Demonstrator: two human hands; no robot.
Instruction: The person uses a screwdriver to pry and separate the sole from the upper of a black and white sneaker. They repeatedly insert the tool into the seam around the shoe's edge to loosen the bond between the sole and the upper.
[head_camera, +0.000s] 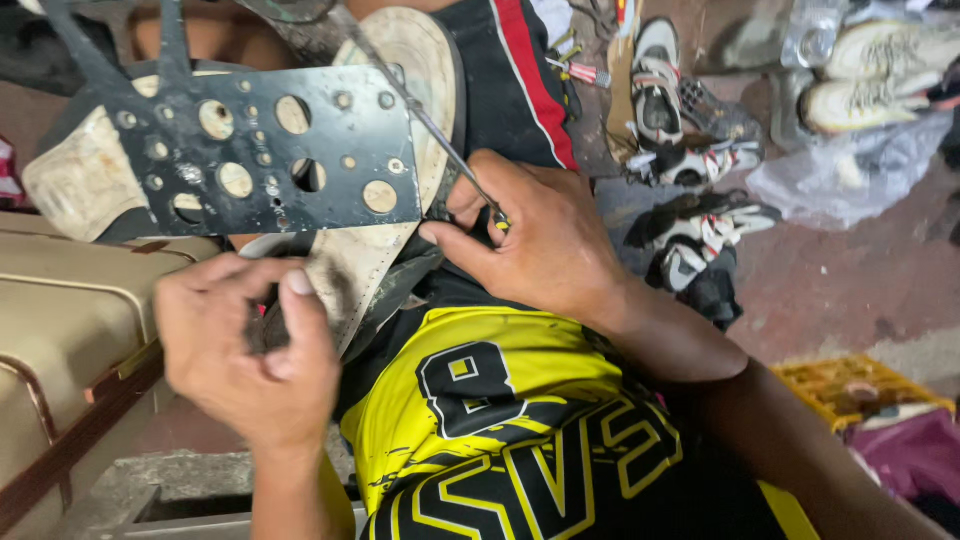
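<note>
A shoe (385, 200) lies sole-up in the middle of the view, its worn pale sole running from 12 o'clock down toward 7 o'clock, with the dark upper peeling out along its right edge. A black metal plate (270, 150) full of round holes sits over the sole's left part, and a second pale sole (85, 175) shows beneath the plate at 9 o'clock.

The right hand (540, 235), just at 3 o'clock of the shoe, is closed in a pinch on a thin metal awl (450, 150), whose shaft slants up toward 11 o'clock across the sole's edge; a bit of yellow handle shows between the fingers. The left hand (250, 345), at 7 o'clock, is curled shut around the lower end of the shoe, the thumb pressing on the sole's edge.

Below both hands, at 5 o'clock, spreads the person's yellow and black shirt (520, 430). A beige suitcase (60, 330) with brown trim lies at 8 o'clock. On the reddish floor (840, 280) at 2 o'clock lie several white and black sports shoes (660, 90) and a clear plastic bag (850, 170). A yellow crate (850, 385) sits at 4 o'clock, with a magenta cloth (915, 455) just below it
</note>
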